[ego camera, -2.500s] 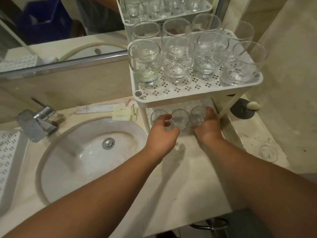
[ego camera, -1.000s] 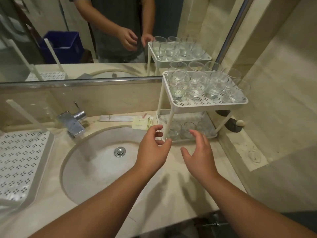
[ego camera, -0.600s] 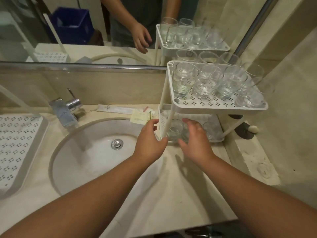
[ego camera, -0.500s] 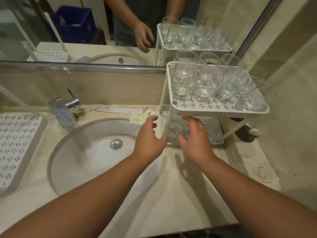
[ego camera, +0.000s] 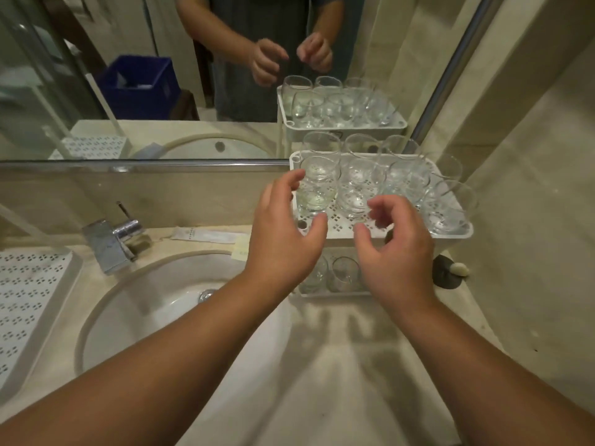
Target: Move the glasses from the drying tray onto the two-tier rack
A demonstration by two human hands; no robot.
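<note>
The white two-tier rack stands on the counter right of the sink, against the mirror. Its top tier holds several clear glasses. More glasses stand on the lower tier, partly hidden behind my hands. My left hand and my right hand hover side by side in front of the rack, above the counter, fingers curled and apart, with nothing in either. The perforated white drying tray lies at the far left with no glasses on the part in view.
A round sink with a chrome tap lies between tray and rack. Small sachets lie behind the sink. A dark round holder with a pale soap sits right of the rack. The mirror shows a person and a blue bin.
Both hands have pulled back and up from the lower tier, where they were touching the glasses, and now hang empty in front of the top tier. The view has tilted up.
</note>
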